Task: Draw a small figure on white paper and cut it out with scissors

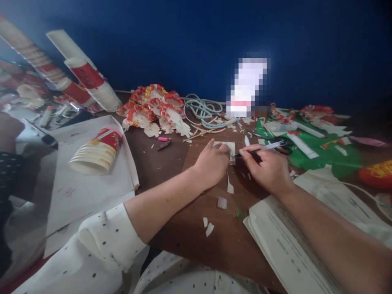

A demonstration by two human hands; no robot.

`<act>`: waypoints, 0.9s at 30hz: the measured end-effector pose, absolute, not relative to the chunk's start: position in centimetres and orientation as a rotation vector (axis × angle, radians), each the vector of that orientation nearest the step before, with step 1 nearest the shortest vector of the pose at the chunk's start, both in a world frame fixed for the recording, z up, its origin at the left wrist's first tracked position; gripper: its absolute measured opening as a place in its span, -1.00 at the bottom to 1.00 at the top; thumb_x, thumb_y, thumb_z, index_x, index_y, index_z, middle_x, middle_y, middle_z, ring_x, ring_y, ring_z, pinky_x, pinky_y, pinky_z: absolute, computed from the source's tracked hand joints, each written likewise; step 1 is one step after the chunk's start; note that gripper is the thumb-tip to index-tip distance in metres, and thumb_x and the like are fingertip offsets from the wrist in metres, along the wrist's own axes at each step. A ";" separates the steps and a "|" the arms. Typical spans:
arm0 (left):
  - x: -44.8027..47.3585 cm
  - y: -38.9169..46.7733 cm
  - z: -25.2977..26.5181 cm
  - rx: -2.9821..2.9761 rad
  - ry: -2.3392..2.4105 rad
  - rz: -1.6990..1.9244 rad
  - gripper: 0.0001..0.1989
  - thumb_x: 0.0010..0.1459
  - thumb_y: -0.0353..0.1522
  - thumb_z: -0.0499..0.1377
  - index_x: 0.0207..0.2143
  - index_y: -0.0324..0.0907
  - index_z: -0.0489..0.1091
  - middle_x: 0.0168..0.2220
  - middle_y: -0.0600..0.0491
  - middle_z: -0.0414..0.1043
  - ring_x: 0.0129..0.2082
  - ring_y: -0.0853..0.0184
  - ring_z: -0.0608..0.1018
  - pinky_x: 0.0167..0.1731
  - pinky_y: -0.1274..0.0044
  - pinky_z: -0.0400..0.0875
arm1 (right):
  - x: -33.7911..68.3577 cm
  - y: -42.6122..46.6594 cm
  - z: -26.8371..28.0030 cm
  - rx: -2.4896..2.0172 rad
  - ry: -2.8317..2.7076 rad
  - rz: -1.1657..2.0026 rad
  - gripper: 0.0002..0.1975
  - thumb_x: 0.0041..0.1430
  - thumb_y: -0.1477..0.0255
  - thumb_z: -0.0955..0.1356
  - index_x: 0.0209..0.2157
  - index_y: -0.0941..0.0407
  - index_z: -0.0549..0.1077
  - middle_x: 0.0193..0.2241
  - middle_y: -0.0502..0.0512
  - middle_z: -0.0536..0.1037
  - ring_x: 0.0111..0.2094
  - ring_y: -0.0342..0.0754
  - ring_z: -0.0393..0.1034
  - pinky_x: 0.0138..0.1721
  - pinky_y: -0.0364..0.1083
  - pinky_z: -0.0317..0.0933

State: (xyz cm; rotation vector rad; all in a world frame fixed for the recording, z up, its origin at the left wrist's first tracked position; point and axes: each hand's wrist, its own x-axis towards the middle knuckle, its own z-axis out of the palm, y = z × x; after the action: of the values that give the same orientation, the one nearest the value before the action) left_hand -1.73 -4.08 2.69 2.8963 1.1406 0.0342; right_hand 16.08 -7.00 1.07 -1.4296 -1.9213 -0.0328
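Fingers of the right hand (268, 168) pinch a pen (263, 148) closely, probably for steady control. The left hand (212, 163), loosely open, rests upon small white paper (232, 148), seemingly to prevent slipping.

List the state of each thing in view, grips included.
White paper: flat, partly covered
Pen: slanted, tip at the white paper
Left grip: resting on the white paper
Right grip: closed around the pen
Cup stack: nested, lying on its side
Pale cord: loosely looped
Green sheet: flat, partly covered
Small scraps: scattered
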 end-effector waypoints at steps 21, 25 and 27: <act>-1.6 -4.2 2.2 2.884 1.240 0.158 -0.56 0.27 -0.50 -0.08 0.18 -0.36 0.22 -0.01 -0.19 0.45 0.01 0.20 0.50 0.19 0.22 0.17 | 15.9 -6.9 1.2 -1.415 -1.877 -0.028 -0.79 0.26 0.33 0.32 -0.39 0.07 0.54 -0.34 0.09 0.66 -0.34 0.02 0.57 -0.27 -0.07 0.39; -1.5 -4.3 2.3 2.866 1.297 0.150 -0.38 0.25 -0.53 -0.10 0.34 -0.45 -0.13 -0.02 -0.22 0.47 0.03 0.21 0.51 0.22 0.24 0.13 | 15.7 -6.7 1.0 -1.382 -1.864 -0.004 -0.80 0.27 0.34 0.32 -0.35 0.08 0.55 -0.32 0.10 0.66 -0.30 0.01 0.57 -0.21 -0.08 0.38; -1.5 -4.3 2.1 2.868 1.317 0.184 -0.34 0.24 -0.53 -0.09 0.36 -0.45 -0.22 -0.06 -0.20 0.50 -0.02 0.23 0.54 0.22 0.25 0.13 | 15.7 -6.6 0.9 -1.384 -1.855 0.020 -0.80 0.27 0.34 0.31 -0.34 0.09 0.55 -0.32 0.10 0.66 -0.29 0.00 0.57 -0.18 -0.07 0.38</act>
State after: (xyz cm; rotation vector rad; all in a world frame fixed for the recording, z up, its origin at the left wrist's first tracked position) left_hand -1.54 -4.32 2.07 2.8684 1.3168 0.1841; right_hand 15.66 -6.59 0.89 -1.3836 -1.8547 0.0201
